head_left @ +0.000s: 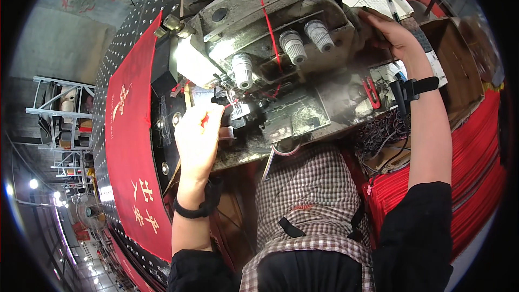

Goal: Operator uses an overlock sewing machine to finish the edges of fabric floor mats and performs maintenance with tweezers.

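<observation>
An industrial sewing machine [303, 16] with grey ribbed tension knobs [293, 47] stands before me. My left hand [199, 138] is closed in a pinch just left of the lit presser foot [239, 110]. A short piece of red thread [227, 105] shows at its fingertips, and a bit of red lies inside the curled fingers. My right hand [390, 31] curves round the handwheel at the machine's right end; shadow hides part of its fingers. Another red thread [268, 24] hangs down the machine's front toward the needle area.
A red printed cloth [132, 130] lies over the studded black surface at left. Red tweezers [371, 93] rest on the machine bed's right side. Tangled dark threads [381, 135], a cardboard box [451, 54] and stacked red fabric [465, 157] are at right. A notepad with a pen [390, 4] lies behind.
</observation>
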The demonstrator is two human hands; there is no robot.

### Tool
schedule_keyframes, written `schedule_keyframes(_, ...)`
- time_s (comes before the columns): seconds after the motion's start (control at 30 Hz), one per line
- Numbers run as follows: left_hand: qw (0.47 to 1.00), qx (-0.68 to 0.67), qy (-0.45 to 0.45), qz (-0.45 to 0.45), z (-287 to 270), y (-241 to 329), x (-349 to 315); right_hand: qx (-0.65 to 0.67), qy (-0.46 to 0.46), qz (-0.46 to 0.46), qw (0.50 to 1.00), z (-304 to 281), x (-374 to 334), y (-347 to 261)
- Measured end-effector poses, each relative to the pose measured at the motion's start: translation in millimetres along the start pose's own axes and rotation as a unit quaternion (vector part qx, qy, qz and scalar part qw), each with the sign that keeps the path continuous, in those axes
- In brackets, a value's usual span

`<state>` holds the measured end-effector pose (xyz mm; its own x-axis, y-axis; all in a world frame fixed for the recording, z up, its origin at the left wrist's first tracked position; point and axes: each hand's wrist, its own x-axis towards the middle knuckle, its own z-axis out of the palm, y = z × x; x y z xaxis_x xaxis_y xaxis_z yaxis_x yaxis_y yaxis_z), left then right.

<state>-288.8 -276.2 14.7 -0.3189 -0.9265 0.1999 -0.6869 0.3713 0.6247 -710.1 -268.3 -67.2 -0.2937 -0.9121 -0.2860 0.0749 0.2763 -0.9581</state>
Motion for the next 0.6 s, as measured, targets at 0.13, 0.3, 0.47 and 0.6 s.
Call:
schedule_keyframes(0.13, 0.985, -0.144, -0.006, -0.097, 1, 10, 0, 0.056, -0.034, -0.025, 0.998, -3, -2, 5)
schedule_keyframes(0.3, 0.982, -0.155, -0.014, -0.111, 1, 8, 0, 0.077, -0.122, -0.074, 0.987, -9, -3, 8)
schedule_keyframes(0.47, 0.987, -0.141, -0.018, -0.075, 3, 3, 2, 0.075, -0.120, -0.068, 0.988, -8, -7, 3)
schedule_keyframes(0.6, 0.981, -0.168, -0.009, -0.095, 10, 12, -1, 0.049, -0.111, -0.039, 0.992, -7, -11, -3)
